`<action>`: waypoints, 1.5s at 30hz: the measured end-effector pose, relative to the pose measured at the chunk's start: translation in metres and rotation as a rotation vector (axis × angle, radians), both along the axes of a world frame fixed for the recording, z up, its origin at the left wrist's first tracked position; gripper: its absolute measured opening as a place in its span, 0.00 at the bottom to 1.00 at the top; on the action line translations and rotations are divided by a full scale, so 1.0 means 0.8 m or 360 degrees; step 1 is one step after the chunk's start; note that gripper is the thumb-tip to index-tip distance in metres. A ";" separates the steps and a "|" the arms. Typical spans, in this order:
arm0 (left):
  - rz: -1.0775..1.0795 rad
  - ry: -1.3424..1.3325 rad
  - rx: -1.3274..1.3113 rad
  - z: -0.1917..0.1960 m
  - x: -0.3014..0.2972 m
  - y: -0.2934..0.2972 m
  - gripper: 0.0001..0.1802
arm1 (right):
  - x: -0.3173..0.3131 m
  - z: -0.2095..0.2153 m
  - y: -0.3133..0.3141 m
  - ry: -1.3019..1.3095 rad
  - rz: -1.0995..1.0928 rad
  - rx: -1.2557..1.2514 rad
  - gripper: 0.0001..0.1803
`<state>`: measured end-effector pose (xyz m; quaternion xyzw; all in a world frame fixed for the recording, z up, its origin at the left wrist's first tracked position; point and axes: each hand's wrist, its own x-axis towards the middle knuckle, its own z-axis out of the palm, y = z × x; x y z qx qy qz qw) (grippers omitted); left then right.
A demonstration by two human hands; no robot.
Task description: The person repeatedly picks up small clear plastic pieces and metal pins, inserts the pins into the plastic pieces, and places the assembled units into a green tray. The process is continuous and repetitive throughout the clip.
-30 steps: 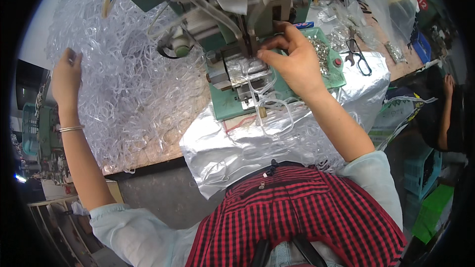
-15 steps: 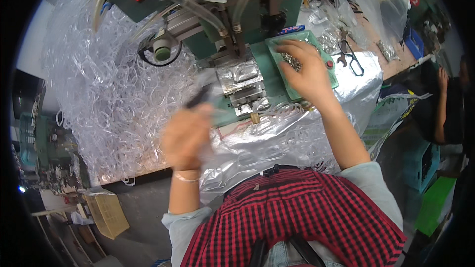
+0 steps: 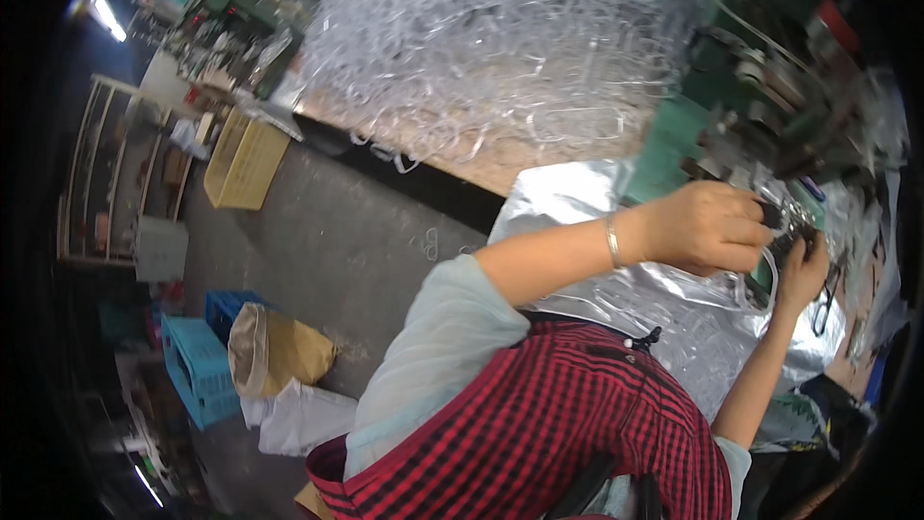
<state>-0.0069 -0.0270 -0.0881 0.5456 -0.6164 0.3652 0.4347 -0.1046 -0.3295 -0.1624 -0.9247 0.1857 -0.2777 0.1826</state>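
Note:
My left hand (image 3: 707, 229) is closed, its fingers curled round a dark, round-ended thing whose kind I cannot make out. A clear plastic loop (image 3: 773, 279) hangs just below these fingers. To its right, my right hand (image 3: 801, 274) reaches up to the small shiny metal parts (image 3: 795, 216) by the green tray. Thumb and finger of that hand look apart, though the tips are partly blurred. Beyond both hands stands the green bench machine (image 3: 770, 87), smeared by motion.
A big heap of clear plastic loops (image 3: 510, 29) covers the workbench (image 3: 481, 159). Silver sheeting (image 3: 558, 197) lies along the near edge. On the floor at left are a yellow crate (image 3: 245, 162), a blue crate (image 3: 200, 371) and a sack (image 3: 279, 351).
The view has swung left, so machine and tray now sit at the right. My left hand has moved across to beside my right hand, which stays at the tray.

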 end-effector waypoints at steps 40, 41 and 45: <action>0.1297 0.1417 -0.0527 -0.057 0.062 0.230 0.10 | 0.052 0.147 0.169 -0.0657 0.0661 0.1542 0.26; 0.0989 0.1413 -0.0597 -0.035 0.061 0.203 0.10 | 0.051 0.149 0.169 -0.0672 0.0641 0.1579 0.27; -0.0089 0.1140 -0.0522 0.088 0.038 0.091 0.07 | 0.051 0.163 0.172 -0.0611 0.0680 0.1702 0.31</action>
